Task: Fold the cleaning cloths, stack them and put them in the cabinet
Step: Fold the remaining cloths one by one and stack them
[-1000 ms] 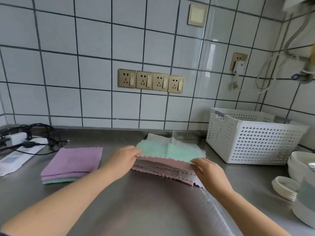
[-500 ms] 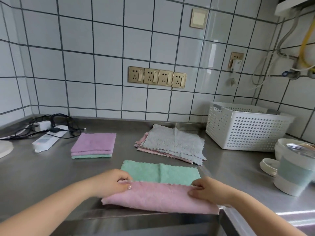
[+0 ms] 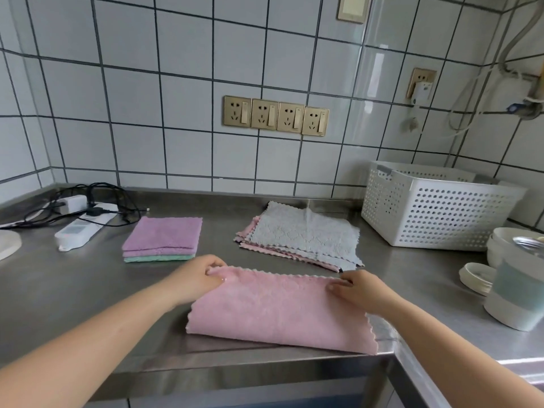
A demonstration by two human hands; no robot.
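Entry, head view. I see a pink fleecy cleaning cloth (image 3: pixel 276 310) folded in half on the stainless steel counter (image 3: pixel 73 290), near the front edge, its scalloped open edges along the far side and the fold toward me. Its near right corner reaches the counter's front lip.

Left hand (image 3: pixel 197 278): at the far left corner of the pink cloth, thumb on top and the other fingers curled close together, pinching the doubled edge. Right hand (image 3: pixel 357 291): at the far right corner, thumb over the edge and fingers bunched; it grips the corner, though I cannot tell how far the fingers go under.

Behind the left hand, apart from it, sits a stack of folded square cloths, purple on top and green at the bottom (image 3: pixel 163 239). Behind the pink cloth, toward the right, lies a loose pile of unfolded cloths with a grey one on top and pink edges showing beneath (image 3: pixel 303 235); its near corner comes close to the right hand.

Also noted: white perforated plastic basket (image 3: pixel 435 214) at the right rear, white power strip with black cables (image 3: pixel 85 225) at the left rear, white and pale green ceramic container (image 3: pixel 518 287) at the right edge. Four gold wall sockets (image 3: pixel 275 116) on the white tiled wall.
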